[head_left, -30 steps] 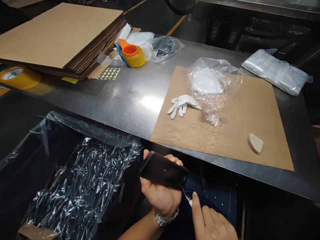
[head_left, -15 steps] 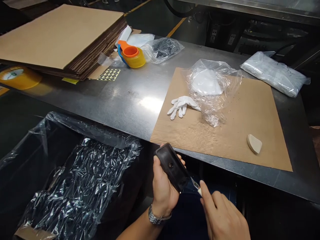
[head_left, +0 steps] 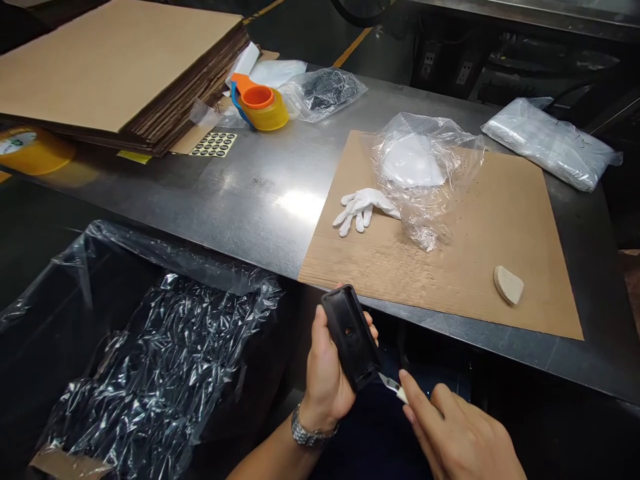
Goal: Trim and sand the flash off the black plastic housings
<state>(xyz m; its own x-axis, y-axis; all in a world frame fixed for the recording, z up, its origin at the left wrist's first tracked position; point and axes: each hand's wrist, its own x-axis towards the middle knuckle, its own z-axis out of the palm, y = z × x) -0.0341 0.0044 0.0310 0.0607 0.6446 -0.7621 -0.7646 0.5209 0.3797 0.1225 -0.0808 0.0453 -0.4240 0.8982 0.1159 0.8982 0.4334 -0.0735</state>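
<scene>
My left hand, with a metal watch on its wrist, grips a flat black plastic part with a small hole in its face, held below the table's front edge. My right hand holds a small knife whose blade tip touches the lower corner of the black part. Both hands are in front of the steel table.
A cardboard sheet on the table carries a white glove, a clear bag and a beige block. A cardboard stack, tape dispenser and sealed bags lie farther back. A plastic-lined bin stands at lower left.
My left hand has turned the black part from lying crosswise to nearly upright. The knife blade has stayed at its lower corner, and my right hand shifted slightly right.
</scene>
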